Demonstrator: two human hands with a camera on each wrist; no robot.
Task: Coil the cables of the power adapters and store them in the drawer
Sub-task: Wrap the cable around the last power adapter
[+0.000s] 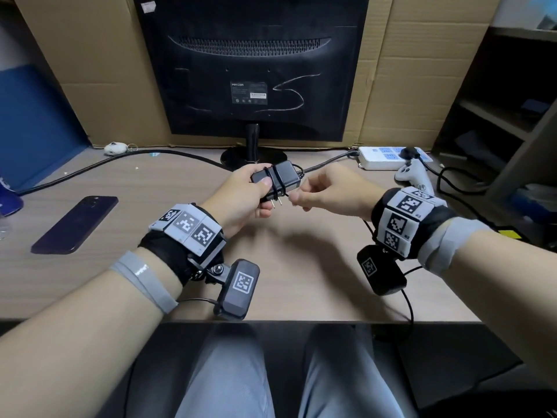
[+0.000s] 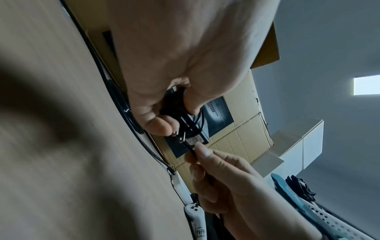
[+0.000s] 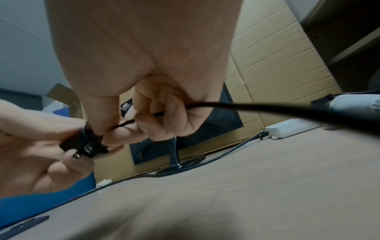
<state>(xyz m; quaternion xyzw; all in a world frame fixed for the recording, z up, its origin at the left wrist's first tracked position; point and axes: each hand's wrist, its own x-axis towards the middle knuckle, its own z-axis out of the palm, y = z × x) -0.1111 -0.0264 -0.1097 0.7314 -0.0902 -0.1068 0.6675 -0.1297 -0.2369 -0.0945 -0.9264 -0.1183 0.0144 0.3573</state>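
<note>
A small black rectangular plastic power adapter [image 1: 275, 180] with two metal prongs is held above the light wood-grain desk [image 1: 168, 206], in front of the round base of the black monitor [image 1: 250, 67] whose back is turned to the viewer. The adapter is gripped by the left hand [image 1: 241, 196], with the thumb laid across its near face and the other fingers curled underneath. Several turns of its thin black cable [image 1: 275, 184] are seen wrapped crosswise round the body, close to the prongs, which point down and toward the person. The free length of the cable is pinched between thumb and forefinger of the right hand [image 1: 327, 188], just beside the prongs, while the remaining fingers are curled loosely into the palm; in the right wrist view the cable [image 3: 226, 105] is seen running on through those curled fingers and out to the right, though its far end is blurred and cannot be followed. A dark purple smartphone [image 1: 75, 224] lies face down on the desk, well to the left of the hands. A white power strip [image 1: 391, 158] with a black plug in it is set at the back right of the desk, and a white handheld controller [image 1: 413, 176] lies just in front of it. Brown corrugated cardboard [image 1: 99, 86] stands behind the monitor.
</note>
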